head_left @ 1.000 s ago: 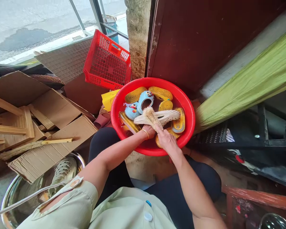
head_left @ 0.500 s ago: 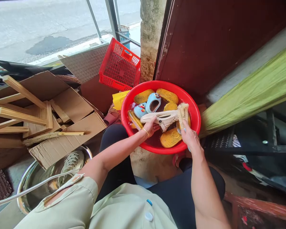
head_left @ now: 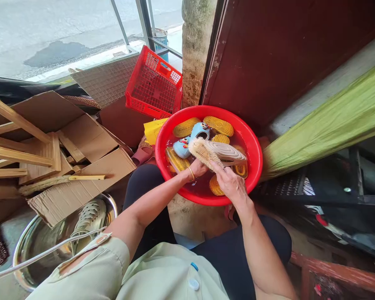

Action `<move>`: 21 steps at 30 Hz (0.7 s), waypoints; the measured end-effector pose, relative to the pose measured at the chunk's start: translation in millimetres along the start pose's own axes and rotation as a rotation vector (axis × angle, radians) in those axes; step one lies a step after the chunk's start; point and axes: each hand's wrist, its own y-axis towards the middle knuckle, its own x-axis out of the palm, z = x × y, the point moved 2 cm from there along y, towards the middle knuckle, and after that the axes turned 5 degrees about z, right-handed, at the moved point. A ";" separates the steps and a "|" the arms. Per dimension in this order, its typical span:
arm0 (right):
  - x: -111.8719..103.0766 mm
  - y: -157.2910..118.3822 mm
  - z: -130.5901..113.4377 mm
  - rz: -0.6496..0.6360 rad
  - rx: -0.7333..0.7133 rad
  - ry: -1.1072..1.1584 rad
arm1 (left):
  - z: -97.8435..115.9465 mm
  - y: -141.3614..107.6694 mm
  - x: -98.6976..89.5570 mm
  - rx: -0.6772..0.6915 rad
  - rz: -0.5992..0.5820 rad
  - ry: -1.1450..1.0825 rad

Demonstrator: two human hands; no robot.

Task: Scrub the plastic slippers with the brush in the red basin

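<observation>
The shoe (head_left: 227, 151) is over the red tub (head_left: 256, 166), sole up, just beyond both hands, its long axis running left to right. The left hand (head_left: 198, 167) grips its left end; the right hand (head_left: 231, 184) clasps a brush (head_left: 204, 152), which hides that end and the left fingertips.

left arm (head_left: 153, 204), right arm (head_left: 261, 246) outstretched; left hand (head_left: 198, 167) near right hand (head_left: 233, 185), right fingers (head_left: 218, 168) gripping

The whitish shoe (head_left: 227, 151), grooved sole facing upward, is positioned over the red basin (head_left: 206, 200), one end overlapped by the tan bristled brush (head_left: 203, 152).
</observation>
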 end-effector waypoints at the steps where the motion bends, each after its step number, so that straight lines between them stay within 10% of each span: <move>1: 2.1 0.3 11.0 -0.010 0.019 0.015 | -2.5 0.6 2.0 -0.016 0.004 -0.104; 9: 16.0 -11.9 97.6 -0.137 0.407 0.099 | -13.3 -4.5 13.5 -0.416 0.196 -0.719; 18: -1.6 0.6 0.2 -0.185 0.135 0.129 | -18.8 -21.0 23.5 -0.558 0.116 -0.640; 21: -2.4 3.4 3.2 -0.228 0.159 0.121 | -23.7 -22.8 20.5 -0.700 0.089 -0.679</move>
